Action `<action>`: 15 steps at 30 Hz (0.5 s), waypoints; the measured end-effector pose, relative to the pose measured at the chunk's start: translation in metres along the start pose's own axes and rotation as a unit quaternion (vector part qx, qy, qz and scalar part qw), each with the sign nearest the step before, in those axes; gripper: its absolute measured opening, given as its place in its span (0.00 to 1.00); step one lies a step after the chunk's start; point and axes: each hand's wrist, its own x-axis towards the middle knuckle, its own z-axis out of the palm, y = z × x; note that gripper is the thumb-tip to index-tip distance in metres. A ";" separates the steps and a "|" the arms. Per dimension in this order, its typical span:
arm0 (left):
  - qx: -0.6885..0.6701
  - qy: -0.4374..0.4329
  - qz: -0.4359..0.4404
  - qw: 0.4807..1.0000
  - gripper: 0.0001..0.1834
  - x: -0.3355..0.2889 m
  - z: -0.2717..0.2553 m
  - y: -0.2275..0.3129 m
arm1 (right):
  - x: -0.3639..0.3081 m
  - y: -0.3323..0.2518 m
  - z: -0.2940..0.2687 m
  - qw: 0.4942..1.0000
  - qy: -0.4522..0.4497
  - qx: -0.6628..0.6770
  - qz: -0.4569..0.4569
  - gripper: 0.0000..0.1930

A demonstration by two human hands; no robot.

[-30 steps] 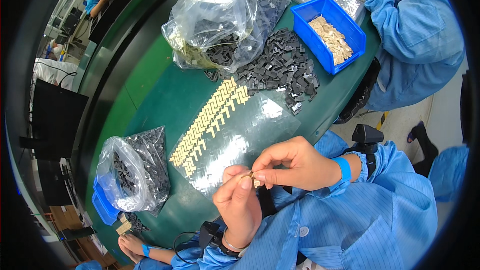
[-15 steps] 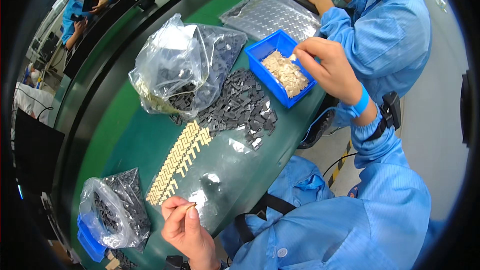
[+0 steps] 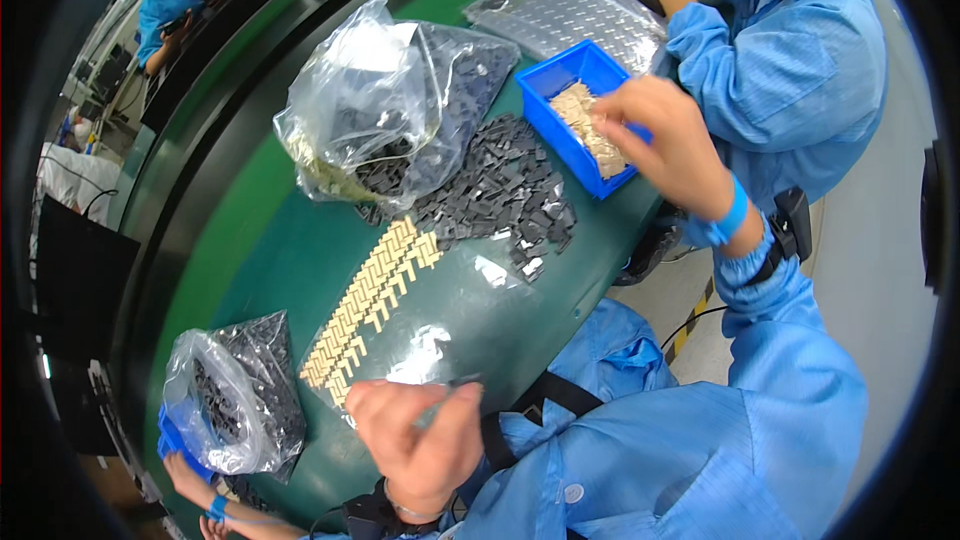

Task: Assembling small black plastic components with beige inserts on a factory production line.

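My left hand is closed in a pinch above the near edge of the green table. A small dark piece shows at its fingertips, blurred. My right hand hovers over the blue bin, fingers drawn together; what they hold, if anything, is smeared by motion. Flat beige pieces lie loose in that bin. Left of centre, more beige pieces stand in slanted, herringbone-like rows on a clear plastic sheet. Behind the sheet spreads a heap of small black pieces.
A large clear bag of black pieces lies behind the heap, a smaller one at left. Textured clear packaging is at the back. One co-worker sits at right; another person's hand touches a blue bin at lower left.
My left hand has moved right and turned over, with a dark piece now at its fingertips. My right hand has shifted slightly right. Another person's hand has entered at lower left.
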 end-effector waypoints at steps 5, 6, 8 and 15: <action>0.059 -0.037 0.117 0.991 0.13 0.000 -0.003 0.005 | -0.020 -0.078 0.020 0.870 -0.206 0.447 -0.037 0.06; 0.057 -0.040 0.122 0.990 0.13 0.001 -0.002 0.006 | -0.022 -0.083 0.021 0.837 -0.245 0.489 -0.025 0.08; 0.071 -0.079 0.140 0.984 0.16 0.001 -0.003 0.007 | -0.025 -0.087 0.029 0.783 -0.308 0.541 0.006 0.10; 0.046 -0.088 0.146 0.984 0.18 0.000 0.005 0.001 | -0.020 -0.086 0.030 0.713 -0.389 0.582 0.041 0.07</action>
